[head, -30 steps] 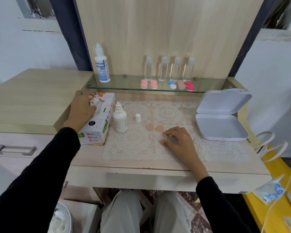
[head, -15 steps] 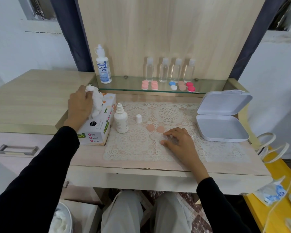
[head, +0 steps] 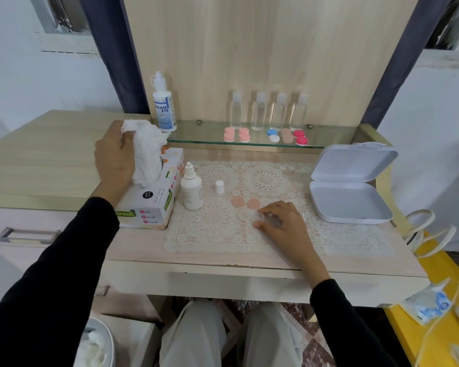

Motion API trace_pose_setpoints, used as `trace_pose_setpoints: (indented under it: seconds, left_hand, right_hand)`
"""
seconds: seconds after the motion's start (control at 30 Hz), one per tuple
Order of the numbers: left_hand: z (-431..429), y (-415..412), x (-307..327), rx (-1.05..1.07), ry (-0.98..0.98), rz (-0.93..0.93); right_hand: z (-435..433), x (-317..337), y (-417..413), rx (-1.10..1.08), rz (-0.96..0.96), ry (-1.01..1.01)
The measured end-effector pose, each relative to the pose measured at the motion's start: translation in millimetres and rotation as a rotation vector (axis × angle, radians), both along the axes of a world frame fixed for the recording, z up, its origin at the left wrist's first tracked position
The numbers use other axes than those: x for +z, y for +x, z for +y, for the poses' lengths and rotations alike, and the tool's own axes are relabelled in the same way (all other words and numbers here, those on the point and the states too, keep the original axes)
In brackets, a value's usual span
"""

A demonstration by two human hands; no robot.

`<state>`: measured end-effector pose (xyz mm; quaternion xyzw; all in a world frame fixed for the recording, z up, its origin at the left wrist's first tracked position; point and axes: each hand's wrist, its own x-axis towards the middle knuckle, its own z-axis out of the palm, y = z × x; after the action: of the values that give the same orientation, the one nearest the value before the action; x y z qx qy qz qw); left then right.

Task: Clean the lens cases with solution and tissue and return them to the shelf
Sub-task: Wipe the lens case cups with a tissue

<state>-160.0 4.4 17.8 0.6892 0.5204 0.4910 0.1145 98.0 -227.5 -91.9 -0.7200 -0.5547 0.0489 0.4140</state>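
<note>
My left hand [head: 114,160] grips a white tissue [head: 146,152] that is drawn up out of the tissue box [head: 154,205] at the left of the desk. My right hand [head: 281,221] rests on the lace mat, its fingers curled over a clear lens case [head: 260,217] that is mostly hidden under them. Two peach caps [head: 245,202] lie just beyond that hand. A small white solution bottle [head: 191,189] stands open beside the box, its white cap [head: 219,186] next to it. More lens cases [head: 236,135] in pink, blue-white, peach and red sit on the glass shelf [head: 202,133].
A large solution bottle [head: 163,104] and several clear bottles [head: 268,112] stand on the shelf. An open white hinged box [head: 350,186] sits at the right. A bin with used tissue [head: 96,345] is at the lower left. Cords and a yellow surface [head: 435,300] lie to the right.
My left hand has pulled a tissue up out of the box, higher than before. My right hand has stayed on the lens case.
</note>
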Motion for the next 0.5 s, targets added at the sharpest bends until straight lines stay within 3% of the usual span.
trace_pose_setpoints:
  seconds: [0.33, 0.5]
  left_hand:
    - [-1.1, 2.3, 6.7, -0.046, -0.157, -0.208]
    - [6.1, -4.6, 7.6, -0.089, -0.182, -0.190]
  right_hand:
    - [0.4, 0.0, -0.2, -0.004, -0.006, -0.001]
    - [-0.1, 0.0, -0.2, 0.003, -0.010, 0.005]
